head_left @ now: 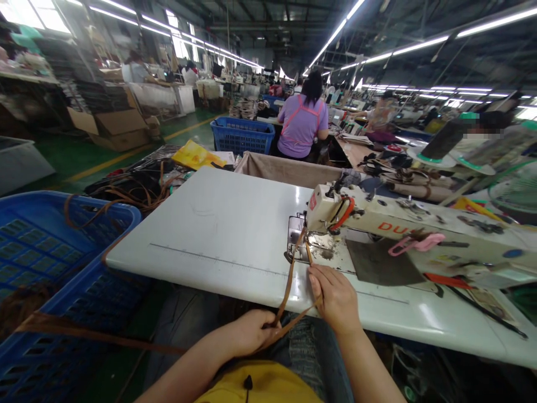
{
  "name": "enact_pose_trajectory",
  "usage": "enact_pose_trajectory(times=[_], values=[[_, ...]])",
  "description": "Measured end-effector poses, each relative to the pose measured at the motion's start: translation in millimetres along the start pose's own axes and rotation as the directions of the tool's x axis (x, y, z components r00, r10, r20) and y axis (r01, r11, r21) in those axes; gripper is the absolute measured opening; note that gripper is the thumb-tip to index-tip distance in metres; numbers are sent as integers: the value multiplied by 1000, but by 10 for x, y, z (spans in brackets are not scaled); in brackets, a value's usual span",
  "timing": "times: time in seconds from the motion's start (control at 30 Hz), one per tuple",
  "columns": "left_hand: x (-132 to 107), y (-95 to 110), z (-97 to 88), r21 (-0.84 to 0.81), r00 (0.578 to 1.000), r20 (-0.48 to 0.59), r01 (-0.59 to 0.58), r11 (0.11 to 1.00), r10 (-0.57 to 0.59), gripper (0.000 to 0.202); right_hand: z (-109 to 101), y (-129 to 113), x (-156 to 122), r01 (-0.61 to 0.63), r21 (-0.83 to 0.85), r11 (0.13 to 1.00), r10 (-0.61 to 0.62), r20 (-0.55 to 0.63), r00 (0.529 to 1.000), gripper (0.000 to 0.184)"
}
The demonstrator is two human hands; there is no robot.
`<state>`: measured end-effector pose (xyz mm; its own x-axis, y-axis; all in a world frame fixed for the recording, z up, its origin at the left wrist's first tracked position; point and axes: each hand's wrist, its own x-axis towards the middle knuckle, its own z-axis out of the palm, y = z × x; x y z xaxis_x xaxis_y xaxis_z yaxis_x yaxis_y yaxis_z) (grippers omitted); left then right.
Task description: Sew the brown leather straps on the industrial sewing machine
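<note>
Left hand (pixel 254 333) and right hand (pixel 338 296), apart from each other, were both closed on a brown strap (pixel 288 285): the left gripped it just off the near edge of the counter (pixel 235 207), the right pinched it over the counter. From the left hand its long axis ran forward, slightly right, to the sewing machine (pixel 369 218); the right hand was nearer the machine. Leftward, a brown length (pixel 138 342) trailed past the left forearm (pixel 197 358) to a blue basket (pixel 75 302).

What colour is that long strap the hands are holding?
The strap is brown, seen best in the head view, against the pale table.
</note>
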<state>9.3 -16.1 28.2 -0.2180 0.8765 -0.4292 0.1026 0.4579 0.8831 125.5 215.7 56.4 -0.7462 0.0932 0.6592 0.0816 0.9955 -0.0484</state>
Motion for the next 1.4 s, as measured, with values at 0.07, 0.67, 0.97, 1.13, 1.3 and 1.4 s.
enact_pose_trajectory(times=[0.07,0.67,0.97,1.13,1.3,1.4], values=[[-43,113,-30,-72,998,30,-57,996,59,39,4,1,-8,-8,6,1000,8,5,1000,25],[620,929,-566,-604,979,-196,-167,779,57,28,49,63,-56,-151,153,977,150,18,988,23],[1431,1120,-980,-151,837,-541,-192,970,81,35,5,83,-61,-170,219,961,177,-17,984,26],[1697,1229,-1180,243,791,-561,-125,962,244,23,-14,84,-36,-175,243,954,179,5,984,27],[1706,1185,-1213,449,813,-466,-123,885,350,16,33,111,-77,-150,202,968,151,9,989,33],[1684,1121,-1278,514,816,-436,-121,849,380,18,148,219,-167,-86,147,985,90,-26,996,37]])
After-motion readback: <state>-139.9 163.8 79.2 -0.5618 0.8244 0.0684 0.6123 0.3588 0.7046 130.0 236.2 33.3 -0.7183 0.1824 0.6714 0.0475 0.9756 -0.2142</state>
